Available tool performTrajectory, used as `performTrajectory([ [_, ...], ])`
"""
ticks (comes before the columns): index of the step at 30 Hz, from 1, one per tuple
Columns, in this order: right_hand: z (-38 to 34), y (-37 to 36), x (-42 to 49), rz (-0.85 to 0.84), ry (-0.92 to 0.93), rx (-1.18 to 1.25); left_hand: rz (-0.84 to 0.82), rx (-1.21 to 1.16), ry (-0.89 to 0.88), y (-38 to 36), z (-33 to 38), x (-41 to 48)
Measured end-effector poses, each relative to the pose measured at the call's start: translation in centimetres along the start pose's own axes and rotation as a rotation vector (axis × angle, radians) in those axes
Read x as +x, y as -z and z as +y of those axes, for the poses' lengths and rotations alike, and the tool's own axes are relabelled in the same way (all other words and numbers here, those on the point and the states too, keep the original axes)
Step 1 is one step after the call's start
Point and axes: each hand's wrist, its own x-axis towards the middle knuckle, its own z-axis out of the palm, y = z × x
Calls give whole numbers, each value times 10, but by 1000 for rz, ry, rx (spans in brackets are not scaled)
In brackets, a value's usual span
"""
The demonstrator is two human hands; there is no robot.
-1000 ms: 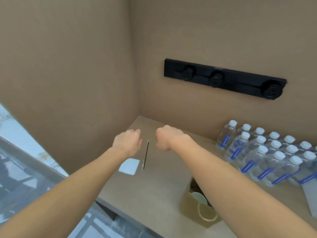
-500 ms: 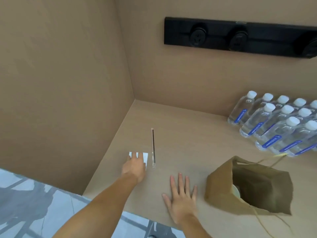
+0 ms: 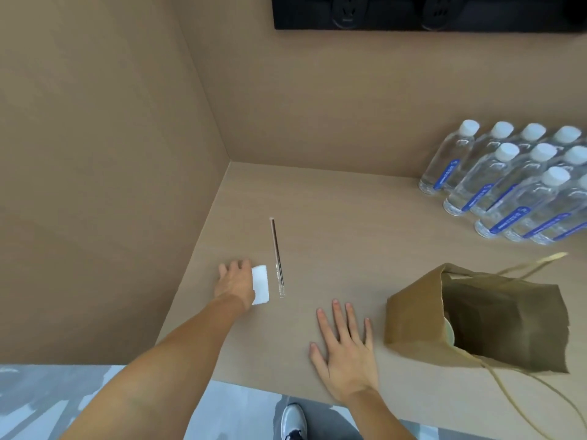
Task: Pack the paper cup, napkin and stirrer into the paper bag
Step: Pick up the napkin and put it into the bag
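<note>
A white napkin (image 3: 261, 284) lies flat on the tan table. My left hand (image 3: 235, 282) covers its left half, fingers curled down onto it and thumb hidden. Just right of the napkin lies a thin clear stirrer (image 3: 277, 255), pointing away from me and touched by nothing. My right hand (image 3: 346, 350) rests flat on the table with fingers spread, holding nothing, a little left of the brown paper bag (image 3: 413, 315). The bag's mouth is open towards me. A pale paper cup (image 3: 449, 331) shows inside it, mostly hidden by the bag's wall.
Several clear water bottles (image 3: 495, 182) with white caps stand at the back right. Brown walls close off the left side and the back, where a black socket strip (image 3: 413, 11) is mounted. The bag's string handles (image 3: 521, 395) trail over the table's front edge (image 3: 254, 385).
The view has tilted down and closer. My left hand has shifted left and back over the napkin, which now shows at its right side. My right hand stays flat.
</note>
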Motion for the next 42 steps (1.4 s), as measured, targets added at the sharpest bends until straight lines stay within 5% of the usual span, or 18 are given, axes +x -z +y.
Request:
performTrajectory([
  [7, 2, 3, -2, -12, 20, 6, -38, 5, -127, -2, 17, -13],
  [18, 64, 4, -52, -50, 289, -75, -301, -388, -257, 11, 62, -53],
  [27, 143, 21, -80, -156, 631, -194, -543, -993, -166, 40, 110, -114],
  [33, 185, 23, -82, -204, 799, -262, -727, -1027, -294, 84, 138, -163],
  [37, 205, 35, -82, -216, 855, -316, -683, -978, -445, 139, 179, -209],
  [42, 232, 41, -86, -202, 855, -321, -385, -803, -591, 180, 254, -260],
])
